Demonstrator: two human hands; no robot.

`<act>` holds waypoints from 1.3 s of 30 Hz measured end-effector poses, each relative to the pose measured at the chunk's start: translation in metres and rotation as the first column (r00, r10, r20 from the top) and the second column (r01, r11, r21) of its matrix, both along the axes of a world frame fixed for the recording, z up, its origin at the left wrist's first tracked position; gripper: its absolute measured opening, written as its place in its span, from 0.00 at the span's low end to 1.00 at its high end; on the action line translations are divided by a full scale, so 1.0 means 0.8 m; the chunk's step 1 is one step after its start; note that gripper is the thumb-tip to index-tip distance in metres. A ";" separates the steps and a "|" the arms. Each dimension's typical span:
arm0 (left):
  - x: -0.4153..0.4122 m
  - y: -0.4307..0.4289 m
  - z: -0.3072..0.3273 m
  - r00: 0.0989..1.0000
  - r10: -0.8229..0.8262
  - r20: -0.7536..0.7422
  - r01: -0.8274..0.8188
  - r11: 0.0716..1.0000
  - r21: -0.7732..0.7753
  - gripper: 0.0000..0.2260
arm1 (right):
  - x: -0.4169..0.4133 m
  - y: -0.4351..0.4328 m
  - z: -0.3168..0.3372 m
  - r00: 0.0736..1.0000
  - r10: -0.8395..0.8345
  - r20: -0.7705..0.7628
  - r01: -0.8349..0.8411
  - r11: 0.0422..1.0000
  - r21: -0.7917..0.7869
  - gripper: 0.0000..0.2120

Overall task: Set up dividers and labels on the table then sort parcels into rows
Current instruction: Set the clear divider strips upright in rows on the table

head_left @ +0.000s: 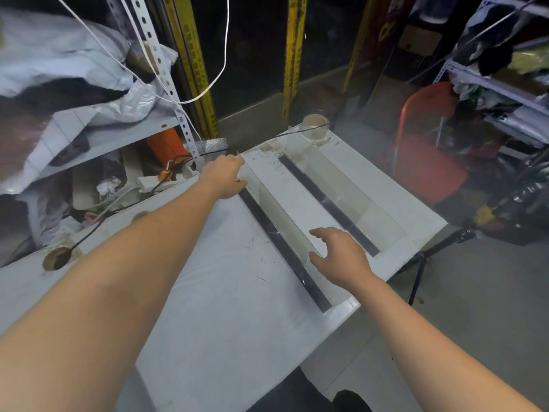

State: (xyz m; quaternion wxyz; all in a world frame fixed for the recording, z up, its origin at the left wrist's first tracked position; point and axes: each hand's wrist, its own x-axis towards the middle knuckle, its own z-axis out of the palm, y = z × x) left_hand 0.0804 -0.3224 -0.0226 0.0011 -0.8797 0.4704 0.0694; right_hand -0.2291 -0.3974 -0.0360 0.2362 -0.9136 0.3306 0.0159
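Observation:
Two clear plastic dividers stand upright on dark base strips across the white table (225, 307). The near divider (276, 215) runs from the far left edge toward me; my left hand (224, 176) grips its far top end. My right hand (341, 257) hovers with spread fingers at the divider's near end, just beside its top edge; whether it touches is unclear. The second divider (350, 185) stands parallel to the right on its own dark strip (326, 203). No parcels or labels lie on the table.
A roll of tape (315, 124) sits at the table's far corner. A metal shelf (89, 135) with grey parcel bags stands left, with a power strip (160, 181) and cables behind the table. A red chair (424, 150) and tripod (430, 254) are to the right.

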 end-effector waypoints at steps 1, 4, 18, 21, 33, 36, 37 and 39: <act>-0.006 0.010 0.006 1.000 0.016 0.007 -0.016 1.000 0.007 0.26 | 0.004 0.003 0.005 1.000 0.027 -0.003 -0.027 0.999 -0.020 0.23; -0.031 0.050 0.026 0.997 0.060 0.043 -0.062 0.997 0.040 0.25 | 0.010 0.017 0.020 0.996 0.089 0.007 -0.089 0.995 -0.046 0.23; -0.228 0.321 0.115 0.886 0.436 0.158 -0.447 0.894 0.038 0.23 | -0.005 0.171 0.101 0.870 0.491 0.036 -0.469 0.849 -0.242 0.27; -0.259 0.377 0.122 0.842 0.524 0.127 -0.529 0.848 0.009 0.24 | -0.008 0.206 0.115 0.842 0.540 0.009 -0.521 0.816 -0.250 0.26; -0.290 0.541 0.106 0.807 0.579 0.114 -0.585 0.811 0.021 0.21 | -0.006 0.331 0.110 0.807 0.591 0.002 -0.574 0.784 -0.236 0.24; -0.280 0.570 0.099 0.810 0.573 0.123 -0.580 0.814 0.027 0.21 | 0.005 0.358 0.108 0.825 0.565 -0.008 -0.550 0.799 -0.243 0.24; -0.277 0.579 0.098 0.815 0.568 0.117 -0.575 0.817 0.035 0.21 | 0.009 0.368 0.108 0.831 0.555 -0.016 -0.543 0.805 -0.239 0.24; -0.267 0.596 0.096 0.827 0.550 0.119 -0.557 0.829 0.044 0.22 | 0.019 0.386 0.108 0.844 0.536 -0.025 -0.526 0.819 -0.230 0.24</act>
